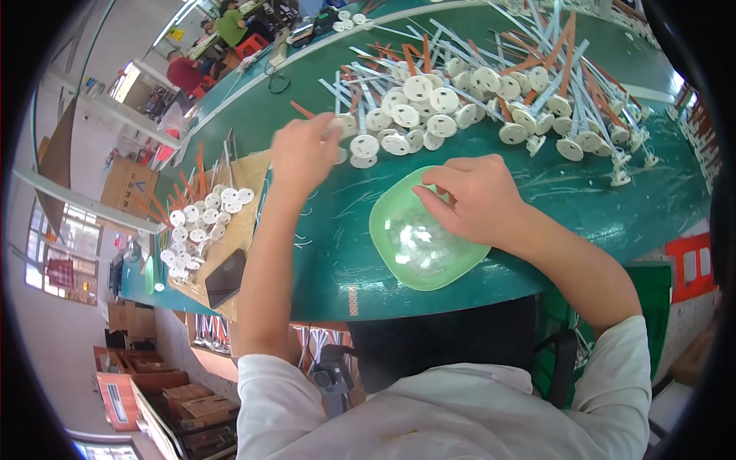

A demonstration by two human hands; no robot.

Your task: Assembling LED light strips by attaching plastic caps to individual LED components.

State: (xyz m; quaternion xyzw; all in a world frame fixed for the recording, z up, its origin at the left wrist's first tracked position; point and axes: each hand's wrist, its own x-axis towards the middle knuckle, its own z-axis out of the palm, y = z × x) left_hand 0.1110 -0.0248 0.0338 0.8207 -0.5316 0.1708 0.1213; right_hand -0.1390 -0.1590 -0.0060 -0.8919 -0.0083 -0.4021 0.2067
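Note:
At the near left edge of a big pile of white round discs (418,88) with flat strips, my left hand (303,153) is closed, its fingertips on one white disc (346,125). The fingers are slightly blurred and partly cover that disc. My right hand (477,198) is over the right rim of a light green bowl (381,241). Its thumb and forefinger are pinched together inside the bowl, and whatever they hold is too small to make out. Small, clear, shiny pieces (422,245) lie in the bottom of the bowl.
A green table (322,276) carries everything. To the left, more white discs (203,222) with orange strips lie on brown cardboard (249,184), beside a dark phone (225,278). A red plastic stool (690,267) stands at right. Other people (230,27) sit far off at upper left.

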